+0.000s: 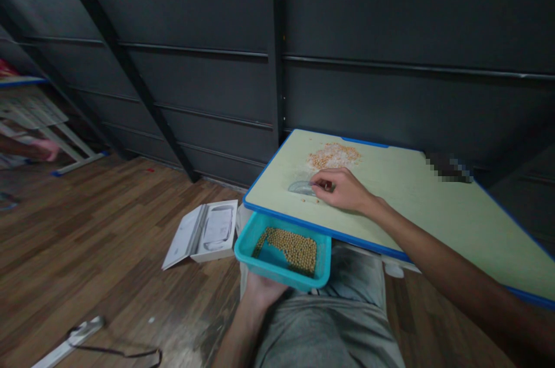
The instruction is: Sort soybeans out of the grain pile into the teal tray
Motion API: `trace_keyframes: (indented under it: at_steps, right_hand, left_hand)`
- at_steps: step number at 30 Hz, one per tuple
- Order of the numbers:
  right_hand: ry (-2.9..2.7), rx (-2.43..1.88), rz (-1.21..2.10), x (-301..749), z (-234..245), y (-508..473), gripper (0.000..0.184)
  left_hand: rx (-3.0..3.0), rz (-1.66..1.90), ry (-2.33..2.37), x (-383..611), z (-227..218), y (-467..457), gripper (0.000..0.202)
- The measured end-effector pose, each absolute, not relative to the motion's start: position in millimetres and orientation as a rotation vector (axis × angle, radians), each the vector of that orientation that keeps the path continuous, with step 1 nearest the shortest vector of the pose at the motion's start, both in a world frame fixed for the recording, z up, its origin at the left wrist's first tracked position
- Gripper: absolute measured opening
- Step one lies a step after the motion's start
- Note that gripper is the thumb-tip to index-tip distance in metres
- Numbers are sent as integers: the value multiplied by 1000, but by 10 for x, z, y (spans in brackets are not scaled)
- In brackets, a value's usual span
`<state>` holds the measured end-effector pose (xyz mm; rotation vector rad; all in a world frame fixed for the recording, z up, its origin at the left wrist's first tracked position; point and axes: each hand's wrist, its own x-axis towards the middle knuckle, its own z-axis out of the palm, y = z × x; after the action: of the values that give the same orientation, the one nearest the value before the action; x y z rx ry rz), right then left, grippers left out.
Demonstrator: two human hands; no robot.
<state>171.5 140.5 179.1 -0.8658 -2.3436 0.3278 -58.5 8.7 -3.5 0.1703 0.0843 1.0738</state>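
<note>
Pale yellow-green tabletop with blue edging [437, 215], set by a wall of dark panels [195, 15]. Brown wood-plank floor [113, 223]. Open white cardboard box [219, 226] on the floor, left of the table. Farther left, near a second table [32, 108], another person's hand [45, 149].

Near blue edge slopes down to the right. The person's right forearm crosses it; pale surface shows on both sides of the arm. On the far left part, a heap of white and orange-yellow grains [333, 155]; a few loose grains nearer the person.

Rectangular turquoise plastic tray [277, 273] sits over the lap, just beside the near edge; whether they touch, cannot tell. Long axis left to right, dipping rightward, roughly along that edge. Round tan beans [299, 248] gather toward its far and right sides.

Hands well apart. Left hand [262, 292] holds the tray from beneath, fingers hidden. Right hand [344, 190] on the tabletop, fingers bent, by a grey see-through flat piece [299, 187], long axis left to right; cannot tell whether it grips that.
</note>
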Motion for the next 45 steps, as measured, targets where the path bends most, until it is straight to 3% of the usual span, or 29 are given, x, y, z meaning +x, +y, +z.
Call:
trace_keyframes:
  at_steps: [6,13,18,45]
  right_hand:
    - [-2440,-881,424,1776,1893,1408,6]
    - [-2484,-615,586,1603,1902,1178,6]
    - [-2478,-566,524,1554,1853,1162,7]
    - [-2248,-1285,36,1785,1755,1848,12]
  left_hand:
    - [190,1053,110,-554,42,54,54]
    - [178,1052,179,-487,95,44,50]
    - [129,1037,180,-470,-1,38,48]
    - [89,1070,133,-388,-611,169,54]
